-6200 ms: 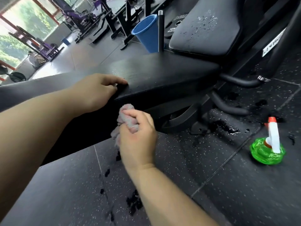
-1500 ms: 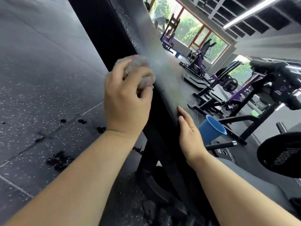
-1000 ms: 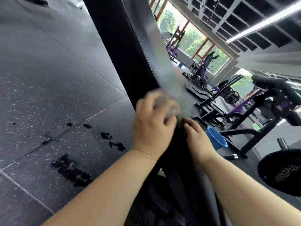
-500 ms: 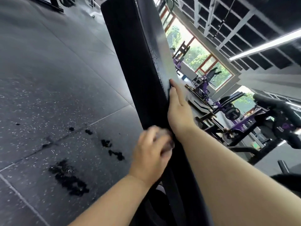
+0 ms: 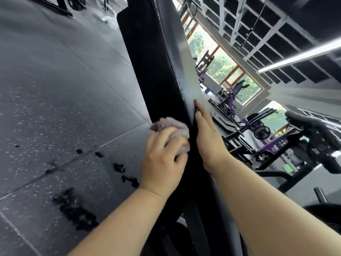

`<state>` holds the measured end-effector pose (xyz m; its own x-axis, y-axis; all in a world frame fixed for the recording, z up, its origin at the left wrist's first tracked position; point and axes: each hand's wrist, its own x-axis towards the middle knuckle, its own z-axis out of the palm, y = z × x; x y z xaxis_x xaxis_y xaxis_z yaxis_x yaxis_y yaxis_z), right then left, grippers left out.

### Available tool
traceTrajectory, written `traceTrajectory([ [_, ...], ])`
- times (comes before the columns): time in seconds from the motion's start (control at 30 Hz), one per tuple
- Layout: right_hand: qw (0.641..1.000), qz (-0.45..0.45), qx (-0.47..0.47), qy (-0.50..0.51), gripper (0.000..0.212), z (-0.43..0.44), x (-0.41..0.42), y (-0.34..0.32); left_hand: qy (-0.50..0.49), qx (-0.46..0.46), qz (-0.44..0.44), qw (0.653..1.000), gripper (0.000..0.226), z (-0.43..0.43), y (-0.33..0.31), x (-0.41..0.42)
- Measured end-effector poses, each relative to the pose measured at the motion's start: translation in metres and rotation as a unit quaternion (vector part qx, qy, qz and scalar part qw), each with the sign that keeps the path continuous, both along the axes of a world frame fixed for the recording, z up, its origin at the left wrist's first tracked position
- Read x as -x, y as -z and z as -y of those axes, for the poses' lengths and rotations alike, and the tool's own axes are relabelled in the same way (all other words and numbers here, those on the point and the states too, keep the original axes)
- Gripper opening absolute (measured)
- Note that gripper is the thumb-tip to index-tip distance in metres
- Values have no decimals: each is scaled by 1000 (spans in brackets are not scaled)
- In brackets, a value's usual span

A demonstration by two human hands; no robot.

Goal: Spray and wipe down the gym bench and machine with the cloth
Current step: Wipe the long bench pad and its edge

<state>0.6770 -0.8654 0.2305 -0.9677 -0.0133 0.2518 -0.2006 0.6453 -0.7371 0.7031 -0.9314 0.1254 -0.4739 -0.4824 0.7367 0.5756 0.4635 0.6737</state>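
Half done at best, I'd guess: left grip (image 5: 162, 156) bunched round the cloth (image 5: 171, 124) on the side of the gym bench (image 5: 147, 61), right grip (image 5: 208, 137) flat on its top edge, empty. Droplets (image 5: 178, 74) further along that edge need wiping.

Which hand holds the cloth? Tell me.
The left hand, gripping the pinkish cloth against the side of the bench; the right hand lies flat on top, empty.

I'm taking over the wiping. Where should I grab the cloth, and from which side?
I'd grip the cloth by the bunched wad showing past the fingers of the left hand, coming from the floor side: its other face is pressed to the bench side, and the right hand lies flat along the top edge.
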Motion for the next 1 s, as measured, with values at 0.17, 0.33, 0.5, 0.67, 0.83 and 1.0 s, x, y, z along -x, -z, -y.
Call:
traceTrajectory([
  [0.17, 1000, 4, 12, 0, 38, 2, -5, 0, 55, -30, 8, 998, 17, 34, -21, -1],
  [0.33, 1000, -13, 3, 9, 39, 4, -3, 1, -4, -110, -28, 994, 29, 66, -74, 18],
  [0.5, 1000, -19, 13, 10, 38, 3, -5, 3, -43, -57, -25, 997, 29, 30, -49, 24],
  [0.67, 1000, -11, -8, 12, 38, 6, -5, 3, -31, -37, -7, 999, 15, 24, -38, 16],
  [0.83, 991, -31, -121, 45, 33, 15, -9, -16, 53, -68, 11, 996, 16, 22, -16, -3],
  [1.0, 989, -86, -114, 30, 22, 49, 14, -55, -19, -199, -24, 980, 26, 84, -89, 23],
])
